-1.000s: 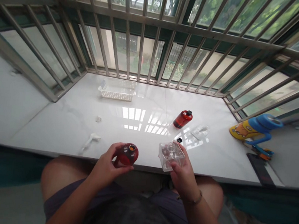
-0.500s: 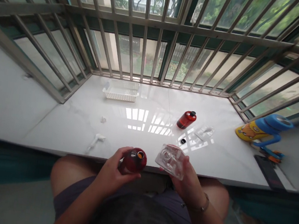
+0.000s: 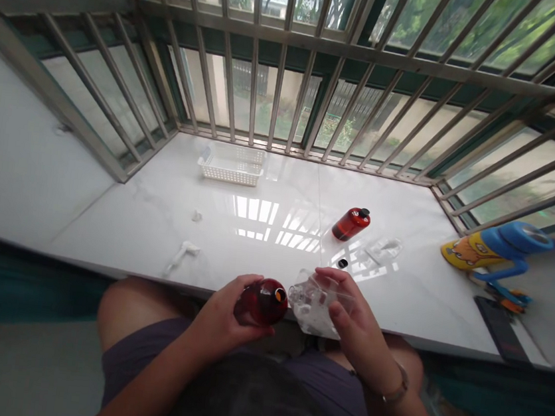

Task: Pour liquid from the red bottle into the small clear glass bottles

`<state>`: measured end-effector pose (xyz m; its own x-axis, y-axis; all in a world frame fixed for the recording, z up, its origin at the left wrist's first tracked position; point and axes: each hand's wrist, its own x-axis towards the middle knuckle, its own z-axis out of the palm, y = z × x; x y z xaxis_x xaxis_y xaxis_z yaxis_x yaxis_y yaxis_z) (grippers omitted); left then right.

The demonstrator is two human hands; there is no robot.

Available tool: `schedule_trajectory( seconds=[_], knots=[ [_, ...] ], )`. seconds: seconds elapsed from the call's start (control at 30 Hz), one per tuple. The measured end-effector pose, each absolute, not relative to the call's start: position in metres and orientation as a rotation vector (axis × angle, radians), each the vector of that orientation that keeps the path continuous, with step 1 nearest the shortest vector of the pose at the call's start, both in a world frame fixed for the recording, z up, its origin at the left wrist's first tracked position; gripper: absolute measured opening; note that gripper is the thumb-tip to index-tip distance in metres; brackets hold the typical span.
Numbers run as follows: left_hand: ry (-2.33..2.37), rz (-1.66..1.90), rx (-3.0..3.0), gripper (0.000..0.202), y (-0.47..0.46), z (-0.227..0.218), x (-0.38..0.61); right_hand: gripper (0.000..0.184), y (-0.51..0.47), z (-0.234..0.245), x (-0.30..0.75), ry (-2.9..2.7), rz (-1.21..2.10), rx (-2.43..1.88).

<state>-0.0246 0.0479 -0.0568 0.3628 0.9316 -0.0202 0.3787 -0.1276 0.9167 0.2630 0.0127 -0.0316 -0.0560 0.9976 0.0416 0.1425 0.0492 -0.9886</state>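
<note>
My left hand (image 3: 222, 322) grips a red bottle (image 3: 263, 302) on its side, with its orange-lined mouth facing right. My right hand (image 3: 353, 310) wraps a transparent plastic bottle-shaped container (image 3: 314, 304), tilted with its neck toward the red bottle. The two are very close, and I cannot tell if they touch. Farther out on the white marble sill (image 3: 153, 240), a second red bottle (image 3: 350, 224) with a black top lies on its side. A small black cap (image 3: 343, 263) rests near it, and a transparent plastic piece (image 3: 383, 250) lies to the right.
A white plastic basket (image 3: 231, 166) stands at the back by the metal window bars (image 3: 279, 101). White scraps (image 3: 180, 257) lie on the sill's left. A yellow-and-blue toy (image 3: 496, 249) and a dark phone (image 3: 501, 329) sit at the right.
My hands have come closer together. The red bottle has turned onto its side, and the transparent container has tilted its neck toward the red bottle's mouth.
</note>
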Motion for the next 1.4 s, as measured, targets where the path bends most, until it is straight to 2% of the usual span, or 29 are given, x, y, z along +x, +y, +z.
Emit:
schedule_trajectory(
  seconds=[0.6,1.4],
  knots=[
    [1.113,0.754,1.644,0.083,0.051,-0.061,-0.013,0.052,0.02,-0.004,0.267,-1.686,0.842,-1.344],
    [1.078,0.748,1.633,0.087,0.053,-0.071,-0.005,0.048,0.019,-0.001,0.275,-1.767,0.81,-1.425]
  ],
)
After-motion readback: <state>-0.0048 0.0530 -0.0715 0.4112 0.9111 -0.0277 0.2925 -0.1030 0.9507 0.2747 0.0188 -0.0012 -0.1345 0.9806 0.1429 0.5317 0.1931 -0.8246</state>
